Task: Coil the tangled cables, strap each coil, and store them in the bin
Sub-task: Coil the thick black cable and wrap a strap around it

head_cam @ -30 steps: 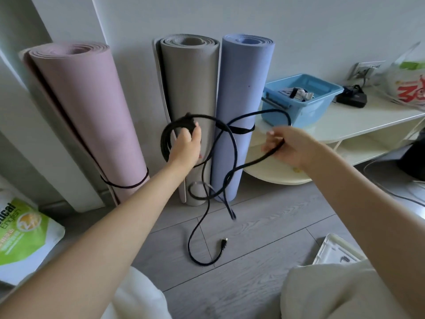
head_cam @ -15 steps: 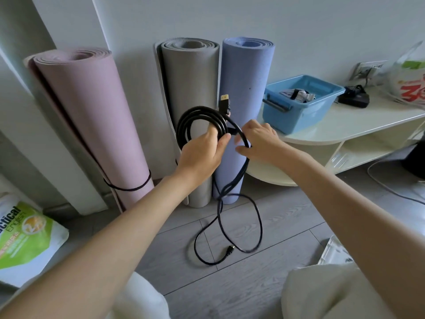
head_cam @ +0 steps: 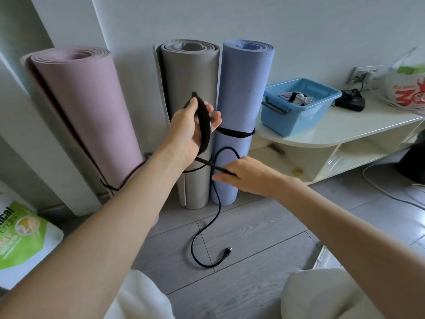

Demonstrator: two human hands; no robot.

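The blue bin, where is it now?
In the head view the blue bin sits at the right, on the white shelf unit, just right of the blue rolled mat and left of a black charger.

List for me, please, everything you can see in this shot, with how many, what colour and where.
cable: one, black, coiled part in the left hand, tail down to the floor, plug end lying on the floor
yoga mats: three, pink, grey, blue, rolled, upright against the wall
bin: one, blue, on the shelf unit, some items inside
shelf unit: one, cream, right of the mats
black device: one, on the shelf top by the wall socket
plastic bag: one, white with red and green print, far right on the shelf
green pouch: one, green and white, floor at left
left hand: holds the coil
right hand: pinches the loose cable below the coil
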